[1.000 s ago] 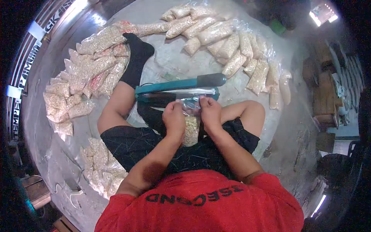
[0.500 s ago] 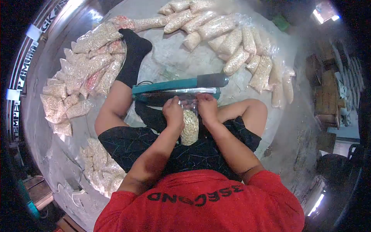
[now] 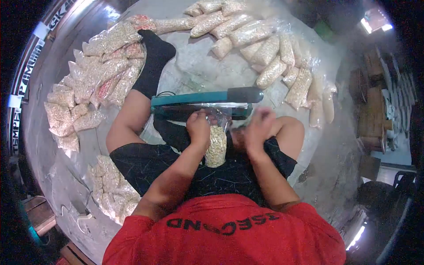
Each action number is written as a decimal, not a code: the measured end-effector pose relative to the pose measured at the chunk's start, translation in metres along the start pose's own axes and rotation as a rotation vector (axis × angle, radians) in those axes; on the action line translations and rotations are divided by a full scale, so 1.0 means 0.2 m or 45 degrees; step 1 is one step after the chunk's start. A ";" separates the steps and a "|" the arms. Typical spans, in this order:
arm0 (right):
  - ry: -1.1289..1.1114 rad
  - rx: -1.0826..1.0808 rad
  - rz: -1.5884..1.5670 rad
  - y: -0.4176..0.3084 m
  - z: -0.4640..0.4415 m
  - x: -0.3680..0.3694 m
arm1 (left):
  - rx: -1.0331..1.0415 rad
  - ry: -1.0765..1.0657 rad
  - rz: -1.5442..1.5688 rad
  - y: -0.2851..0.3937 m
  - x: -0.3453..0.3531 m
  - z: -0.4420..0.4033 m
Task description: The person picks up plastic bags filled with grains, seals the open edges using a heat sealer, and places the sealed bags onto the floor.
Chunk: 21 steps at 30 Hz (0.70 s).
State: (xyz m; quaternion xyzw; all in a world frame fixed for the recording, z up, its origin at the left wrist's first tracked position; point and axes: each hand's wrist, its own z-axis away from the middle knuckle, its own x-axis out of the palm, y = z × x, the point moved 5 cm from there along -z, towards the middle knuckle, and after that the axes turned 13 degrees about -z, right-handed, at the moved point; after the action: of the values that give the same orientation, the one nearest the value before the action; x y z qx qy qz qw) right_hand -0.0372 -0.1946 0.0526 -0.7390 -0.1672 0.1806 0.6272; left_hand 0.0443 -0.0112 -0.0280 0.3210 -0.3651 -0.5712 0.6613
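Observation:
Between my legs stands a clear plastic bag (image 3: 216, 148), its lower part filled with pale bean-like pieces. My left hand (image 3: 198, 128) is closed on the bag's upper left edge, near the jaws of a teal and black bag sealer (image 3: 190, 100). The sealer's arm is raised a little, with a pale strip showing below it. To the right of the bag, apart from it, is my right hand (image 3: 259, 130). Motion smears its fingers, so their pose is unclear. It lies below the dark end of the sealer's arm.
Filled clear bags lie in a heap at the left (image 3: 88, 79), and more are spread across the upper right (image 3: 265, 48). Another pile (image 3: 112, 190) is beside my left thigh. My outstretched leg (image 3: 152, 62) reaches between the bags. Wooden pieces (image 3: 375, 97) stand at the far right.
My right hand has let go of the bag's upper right edge and moved to the right. The left hand keeps its grip on the bag, which stays almost in place.

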 end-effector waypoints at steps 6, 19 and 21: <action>-0.394 -0.922 0.168 -0.70 -0.16 0.14 | 0.005 -0.014 -0.088 0.01 0.00 0.01; -0.902 -0.619 0.989 -0.03 -0.18 0.31 | -0.011 0.042 -0.199 0.01 -0.01 -0.01; -0.915 -0.654 0.969 -0.04 -0.19 0.32 | -0.096 0.022 -0.187 0.07 0.00 0.04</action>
State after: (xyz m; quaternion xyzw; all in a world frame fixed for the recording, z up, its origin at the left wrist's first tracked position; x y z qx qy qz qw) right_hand 0.0368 -0.1966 0.0619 -0.7679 -0.1307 0.5861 0.2230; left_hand 0.0458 -0.0091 -0.0115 0.3269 -0.3130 -0.6288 0.6323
